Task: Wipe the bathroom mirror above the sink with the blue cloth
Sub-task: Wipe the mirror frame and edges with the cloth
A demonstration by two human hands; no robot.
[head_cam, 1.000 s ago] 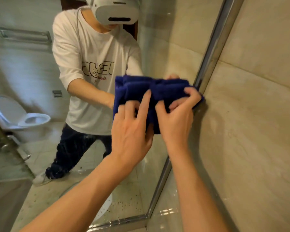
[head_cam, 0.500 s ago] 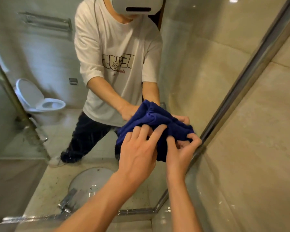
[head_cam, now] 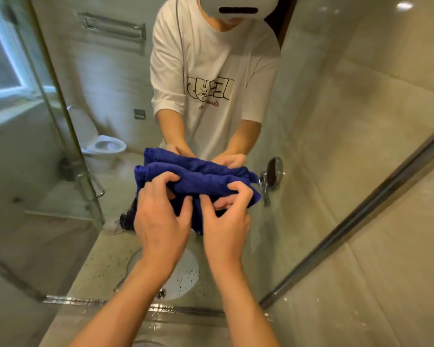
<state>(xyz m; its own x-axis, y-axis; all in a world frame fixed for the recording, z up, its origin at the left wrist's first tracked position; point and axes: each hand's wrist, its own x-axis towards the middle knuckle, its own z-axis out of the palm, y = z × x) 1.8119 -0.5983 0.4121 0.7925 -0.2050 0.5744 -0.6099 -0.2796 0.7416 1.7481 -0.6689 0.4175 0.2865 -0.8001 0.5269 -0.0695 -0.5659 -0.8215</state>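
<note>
The blue cloth (head_cam: 203, 181) is bunched into a thick roll against the lower middle of the mirror (head_cam: 318, 136). My left hand (head_cam: 161, 216) grips the cloth's left half with curled fingers and thumb. My right hand (head_cam: 226, 219) grips the right half, fingers hooked over the fold. The glass behind shows the cloth and both hands reflected, along with a person in a white printed T-shirt wearing a headset.
The mirror's metal frame (head_cam: 348, 234) runs diagonally on the right, with beige wall tiles (head_cam: 386, 284) beyond it. A bottom frame strip (head_cam: 186, 309) lies below my wrists. Reflected: sink basin (head_cam: 183, 274), chrome wall mirror fitting (head_cam: 273, 174), toilet (head_cam: 105, 144), glass shower partition, towel rack.
Both hands carried the cloth down and leftward, away from the mirror's right frame toward its lower middle. Fingers that lay flatter on the cloth now curl around it, bunching it.
</note>
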